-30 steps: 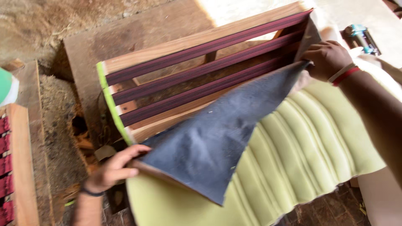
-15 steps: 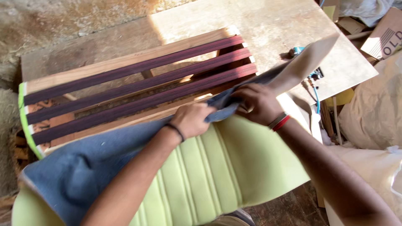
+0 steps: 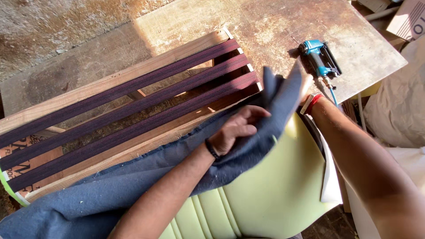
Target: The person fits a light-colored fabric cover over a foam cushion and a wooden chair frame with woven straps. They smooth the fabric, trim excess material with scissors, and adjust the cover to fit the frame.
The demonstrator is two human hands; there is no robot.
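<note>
Two hands are on the dark grey felt sheet (image 3: pixel 110 194), which drapes over the ribbed pale green vinyl cushion (image 3: pixel 274 186) along the near edge of the wooden frame with purple webbing straps (image 3: pixel 133 106). I see my left hand (image 3: pixel 237 130) lying open and flat on the felt; my right hand (image 3: pixel 305 88) is hidden behind its raised corner, so I cannot tell its grip. A blue pneumatic stapler (image 3: pixel 319 57) lies near the worn wooden table's (image 3: pixel 265 26) right edge

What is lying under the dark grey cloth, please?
Under the grey cloth the pale green ribbed cushion shows, with the wooden frame beside it. The left hand rests on the cloth; the right hand is hidden behind it.
</note>
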